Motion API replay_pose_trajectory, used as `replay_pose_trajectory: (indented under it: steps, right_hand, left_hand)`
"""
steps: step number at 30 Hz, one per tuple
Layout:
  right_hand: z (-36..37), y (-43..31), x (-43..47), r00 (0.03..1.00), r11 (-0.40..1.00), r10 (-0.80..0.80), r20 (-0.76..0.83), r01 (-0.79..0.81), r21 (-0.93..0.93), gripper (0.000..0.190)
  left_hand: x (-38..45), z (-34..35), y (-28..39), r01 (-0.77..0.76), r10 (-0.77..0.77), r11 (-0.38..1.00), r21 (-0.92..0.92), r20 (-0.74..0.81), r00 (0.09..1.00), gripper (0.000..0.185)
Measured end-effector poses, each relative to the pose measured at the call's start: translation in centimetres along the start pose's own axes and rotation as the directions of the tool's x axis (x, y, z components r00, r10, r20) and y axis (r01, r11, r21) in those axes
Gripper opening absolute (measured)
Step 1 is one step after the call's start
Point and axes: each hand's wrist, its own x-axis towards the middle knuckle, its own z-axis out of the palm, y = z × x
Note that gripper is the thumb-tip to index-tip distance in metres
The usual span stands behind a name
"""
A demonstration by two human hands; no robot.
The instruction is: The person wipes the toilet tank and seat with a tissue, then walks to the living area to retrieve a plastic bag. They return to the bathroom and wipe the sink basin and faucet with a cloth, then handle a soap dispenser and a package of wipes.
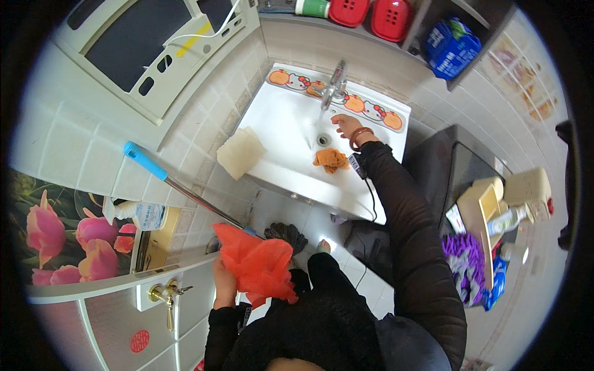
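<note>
My left hand [224, 283] holds a thin red bag [257, 264], crumpled and hanging low in front of me. Over the white washbasin [283, 111], my right hand [345, 125] is beside the stream under the chrome faucet [328, 95]. Its fingers are loosely bent and apart, with no object visible in them, and a brown bangle [361, 137] circles the wrist. Below that hand, an orange cloth [331, 160] lies bunched in the basin near the drain [322, 139]. A pale yellow cloth [240, 153] is draped over the basin's left front corner.
Left of the basin, a mop with a blue handle [146, 161] leans across the wall. A white door with a brass handle [169, 297] stands close by my left arm. To the right, a dark washing machine [468, 171] bears bottles and a purple cloth [464, 252]. Shelves [413, 41] hang above.
</note>
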Motion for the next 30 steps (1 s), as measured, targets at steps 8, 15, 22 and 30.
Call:
replay_pose_trajectory:
  steps: [8, 15, 22, 30]
  right_hand:
    - [-1.2, -1.5, 6.7, 0.958, 0.482, -0.021, 0.285, -0.241, 0.843, 0.029]
    - [-0.4, -1.3, 11.4, 0.929, 0.066, -0.286, 0.235, -0.226, 0.972, 0.043]
    - [-1.0, -1.4, 11.8, 0.968, -0.214, -0.204, 0.144, -0.187, 0.959, 0.045]
    - [-0.7, 1.1, 9.0, 0.981, 0.178, -0.097, 0.166, -0.147, 0.973, 0.022]
  left_hand:
    - [0.1, 3.8, -2.3, 0.032, -0.039, 0.976, -0.214, -0.026, 0.999, 0.02]
    - [0.3, 5.8, -2.0, 0.095, -0.106, 0.985, -0.147, -0.072, 0.992, 0.021]
    - [0.9, 6.7, -0.7, 0.013, -0.02, 0.992, -0.126, -0.052, 0.998, 0.021]
    - [3.6, 7.0, 4.5, -0.101, 0.079, 0.977, -0.187, -0.12, 0.99, 0.02]
